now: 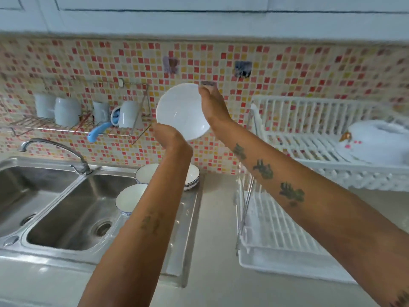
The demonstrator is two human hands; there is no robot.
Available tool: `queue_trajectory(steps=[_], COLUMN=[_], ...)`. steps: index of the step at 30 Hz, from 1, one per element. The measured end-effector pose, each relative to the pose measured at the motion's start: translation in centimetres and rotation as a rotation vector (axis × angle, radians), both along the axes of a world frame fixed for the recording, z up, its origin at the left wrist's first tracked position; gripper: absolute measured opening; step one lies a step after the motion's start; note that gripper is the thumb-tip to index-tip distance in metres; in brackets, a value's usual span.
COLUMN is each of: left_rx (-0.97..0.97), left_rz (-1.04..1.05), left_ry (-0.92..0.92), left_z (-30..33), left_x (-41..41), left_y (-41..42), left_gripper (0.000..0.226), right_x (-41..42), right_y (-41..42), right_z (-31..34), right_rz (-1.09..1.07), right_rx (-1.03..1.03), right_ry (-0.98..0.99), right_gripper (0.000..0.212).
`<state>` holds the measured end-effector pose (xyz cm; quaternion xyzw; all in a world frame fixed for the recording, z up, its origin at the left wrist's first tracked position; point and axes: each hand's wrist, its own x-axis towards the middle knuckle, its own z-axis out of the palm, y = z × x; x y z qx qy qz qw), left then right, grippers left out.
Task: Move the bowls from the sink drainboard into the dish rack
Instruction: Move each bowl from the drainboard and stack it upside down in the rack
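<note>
A plain white bowl (182,110) is held up in the air in front of the tiled wall, its inside facing me. My left hand (169,135) grips its lower left rim and my right hand (211,103) grips its upper right rim. On the steel drainboard (188,218) below stand other white bowls with blue-patterned bases: one near the basin (129,199), one behind it (145,173) and one partly hidden by my left forearm (192,177). The white two-tier dish rack (276,229) stands to the right on the counter.
A white lidded dish (376,144) sits on the rack's upper tier. A double steel sink (73,209) with a tap (55,149) is at the left. A wall wire shelf (77,125) holds white mugs and a blue-handled utensil.
</note>
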<state>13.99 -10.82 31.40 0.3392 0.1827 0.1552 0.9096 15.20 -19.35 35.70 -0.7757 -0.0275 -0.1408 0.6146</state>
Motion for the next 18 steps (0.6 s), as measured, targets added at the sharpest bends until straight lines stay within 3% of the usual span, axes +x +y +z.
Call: queue_trajectory(steps=[6, 11, 15, 18], left_rx=[-0.108, 0.020, 0.057, 0.138], left_rz=[-0.207, -0.396, -0.759, -1.107], left_ry=[-0.110, -0.212, -0.325, -0.244], left_z=[5.2, 6.7, 6.9, 7.3], left_x=[-4.8, -7.5, -8.7, -9.4], left_y=[-8.5, -16.3, -21.9, -25.0], left_gripper=[0.030, 0.023, 0.040, 0.053], right_x=[-4.9, -8.8, -12.3, -14.5], right_y=[-8.8, -17.9, -24.6, -28.8], right_z=[4.0, 4.6, 3.8, 3.6], right_rz=[-0.157, -0.316, -0.412, -0.501], right_rx=[0.073, 0.186, 0.374, 0.436], right_ry=[-0.159, -0.204, -0.227, -0.307], right_gripper=[0.039, 0.037, 0.019, 0.012])
